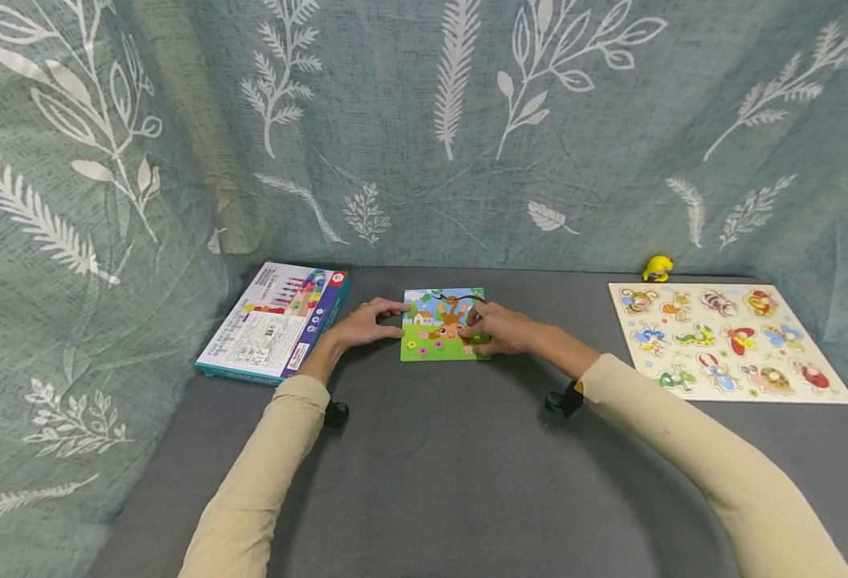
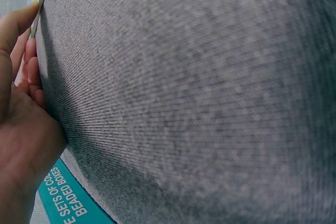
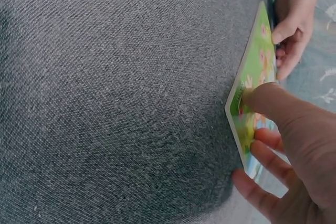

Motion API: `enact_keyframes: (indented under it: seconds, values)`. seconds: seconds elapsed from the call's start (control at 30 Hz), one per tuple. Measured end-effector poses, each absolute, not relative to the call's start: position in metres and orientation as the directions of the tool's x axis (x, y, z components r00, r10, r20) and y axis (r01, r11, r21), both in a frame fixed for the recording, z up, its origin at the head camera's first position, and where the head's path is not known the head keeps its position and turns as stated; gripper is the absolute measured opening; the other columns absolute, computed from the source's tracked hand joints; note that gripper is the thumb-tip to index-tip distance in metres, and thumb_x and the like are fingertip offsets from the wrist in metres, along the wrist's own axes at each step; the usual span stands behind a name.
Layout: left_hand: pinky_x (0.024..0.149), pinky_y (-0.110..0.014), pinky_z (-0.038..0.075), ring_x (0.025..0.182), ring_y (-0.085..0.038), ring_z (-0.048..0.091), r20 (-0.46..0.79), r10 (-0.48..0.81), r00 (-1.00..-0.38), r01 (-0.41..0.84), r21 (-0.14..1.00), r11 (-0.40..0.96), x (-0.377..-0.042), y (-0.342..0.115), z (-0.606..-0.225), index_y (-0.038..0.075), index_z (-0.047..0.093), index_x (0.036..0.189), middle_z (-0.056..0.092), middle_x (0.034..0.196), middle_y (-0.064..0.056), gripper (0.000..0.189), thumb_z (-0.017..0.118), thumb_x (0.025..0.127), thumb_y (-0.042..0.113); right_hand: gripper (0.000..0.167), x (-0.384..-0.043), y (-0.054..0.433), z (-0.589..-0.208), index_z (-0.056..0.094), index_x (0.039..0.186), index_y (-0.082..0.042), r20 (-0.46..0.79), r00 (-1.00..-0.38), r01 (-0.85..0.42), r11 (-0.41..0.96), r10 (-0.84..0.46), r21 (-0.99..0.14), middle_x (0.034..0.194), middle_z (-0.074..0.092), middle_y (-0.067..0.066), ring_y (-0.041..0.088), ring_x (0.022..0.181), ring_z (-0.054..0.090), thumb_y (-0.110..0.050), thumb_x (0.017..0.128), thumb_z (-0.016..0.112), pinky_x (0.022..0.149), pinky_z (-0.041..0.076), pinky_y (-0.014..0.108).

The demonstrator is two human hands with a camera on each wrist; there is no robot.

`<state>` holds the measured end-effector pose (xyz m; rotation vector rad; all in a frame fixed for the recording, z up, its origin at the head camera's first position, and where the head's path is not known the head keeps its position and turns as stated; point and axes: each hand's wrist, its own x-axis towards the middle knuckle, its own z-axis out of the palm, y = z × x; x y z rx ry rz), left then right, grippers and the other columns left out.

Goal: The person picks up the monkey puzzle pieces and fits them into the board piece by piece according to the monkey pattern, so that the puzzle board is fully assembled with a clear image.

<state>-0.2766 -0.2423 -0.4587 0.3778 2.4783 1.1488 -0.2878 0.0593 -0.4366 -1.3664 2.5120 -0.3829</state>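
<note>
A small square picture puzzle board (image 1: 431,351) lies flat on the grey table, showing a monkey, a house and flowers on green grass. My left hand (image 1: 368,323) touches the board's left edge with thumb and fingertips. On the board's right part, my right hand (image 1: 505,327) rests its thumb and fingers against the picture. In the right wrist view, the thumb (image 3: 268,98) presses on the green surface near a dark seam, and the little finger reaches past the edge. The right hand covers part of the board, so separate pieces under it are hidden.
A boxed craft set (image 1: 272,321) lies left of the left hand. To the right is a wooden insect puzzle board (image 1: 731,341), with a small yellow toy (image 1: 658,268) behind it. A patterned curtain (image 1: 409,201) hangs along the table's back edge.
</note>
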Motion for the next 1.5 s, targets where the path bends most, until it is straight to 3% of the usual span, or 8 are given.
enact_keyframes:
  seconds: [0.3,0.5,0.67,0.83,0.93,1.07,1.3,1.5]
  values:
    - [0.106,-0.052,0.032,0.121,-0.033,0.042,-0.22,0.377,-0.9,0.086,0.758,0.647,-0.276,-0.244,-0.46,0.007,0.049,0.142,0.045,0.133,-0.019,0.054,0.064,0.092,0.019,0.026,-0.282,0.057,-0.45,0.072,0.115,-0.008,0.11,-0.502,-0.858,0.478,-0.858,-0.186,0.107,0.062,0.012,0.023,0.089,0.058,-0.01,0.091,0.066,0.07,0.049,0.032]
    - [0.108,-0.049,0.033,0.123,-0.032,0.042,-0.214,0.351,-0.911,0.053,0.786,0.616,-0.276,-0.242,-0.457,0.008,0.046,0.144,0.046,0.136,-0.018,0.056,0.063,0.093,0.02,0.018,-0.28,0.055,-0.452,0.074,0.107,-0.012,0.18,-0.539,-0.841,0.513,-0.823,-0.172,0.103,0.065,0.009,0.022,0.088,0.06,-0.016,0.091,0.067,0.068,0.051,0.032]
    - [0.11,-0.049,0.034,0.129,-0.033,0.043,-0.212,0.335,-0.918,0.031,0.804,0.594,-0.269,-0.243,-0.454,0.007,0.037,0.149,0.046,0.141,-0.019,0.059,0.058,0.097,0.025,0.03,-0.284,0.058,-0.456,0.071,0.114,-0.012,0.188,-0.532,-0.841,0.488,-0.826,-0.234,0.109,0.064,0.008,0.021,0.092,0.062,-0.033,0.098,0.057,0.069,0.053,0.034]
    - [0.113,-0.055,0.029,0.137,-0.036,0.039,-0.11,0.312,-0.944,0.125,0.755,0.644,-0.265,-0.236,-0.447,0.01,0.033,0.151,0.042,0.146,-0.018,0.059,0.052,0.1,0.032,0.042,-0.28,0.059,-0.447,0.064,0.128,-0.009,0.119,-0.63,-0.77,0.596,-0.768,-0.228,0.13,0.059,0.017,0.034,0.114,0.059,-0.037,0.098,0.055,0.087,0.052,0.048]
    - [0.115,-0.059,0.024,0.143,-0.036,0.031,-0.068,0.301,-0.951,0.182,0.665,0.725,-0.267,-0.227,-0.442,0.014,0.033,0.152,0.036,0.153,-0.015,0.059,0.048,0.101,0.038,0.05,-0.281,0.059,-0.446,0.055,0.138,-0.011,0.029,-0.704,-0.697,0.682,-0.71,-0.221,0.145,0.047,0.02,0.039,0.129,0.048,-0.042,0.099,0.05,0.098,0.045,0.055]
    - [0.117,-0.061,0.016,0.149,-0.038,0.017,-0.086,0.341,-0.936,0.27,0.446,0.854,-0.268,-0.217,-0.44,0.018,0.03,0.154,0.024,0.161,-0.012,0.061,0.04,0.101,0.048,0.059,-0.283,0.061,-0.445,0.04,0.149,-0.014,-0.065,-0.764,-0.615,0.755,-0.642,-0.227,0.157,0.029,0.02,0.042,0.142,0.032,-0.048,0.101,0.043,0.105,0.037,0.061]
    - [0.119,-0.062,0.004,0.152,-0.036,0.003,-0.083,0.375,-0.923,0.349,0.225,0.91,-0.267,-0.213,-0.436,0.024,0.029,0.154,0.015,0.164,-0.009,0.062,0.035,0.1,0.055,0.068,-0.284,0.064,-0.446,0.031,0.153,-0.017,-0.044,-0.772,-0.615,0.763,-0.634,-0.2,0.161,0.019,0.018,0.041,0.148,0.019,-0.052,0.098,0.046,0.11,0.023,0.068]
    - [0.116,-0.067,0.002,0.152,-0.036,0.003,-0.086,0.348,-0.933,0.329,0.182,0.927,-0.264,-0.212,-0.439,0.025,0.027,0.155,0.014,0.164,-0.008,0.065,0.033,0.1,0.058,0.07,-0.283,0.067,-0.449,0.027,0.155,-0.021,-0.067,-0.766,-0.617,0.761,-0.639,-0.199,0.162,0.015,0.017,0.04,0.149,0.015,-0.055,0.097,0.046,0.11,0.019,0.072]
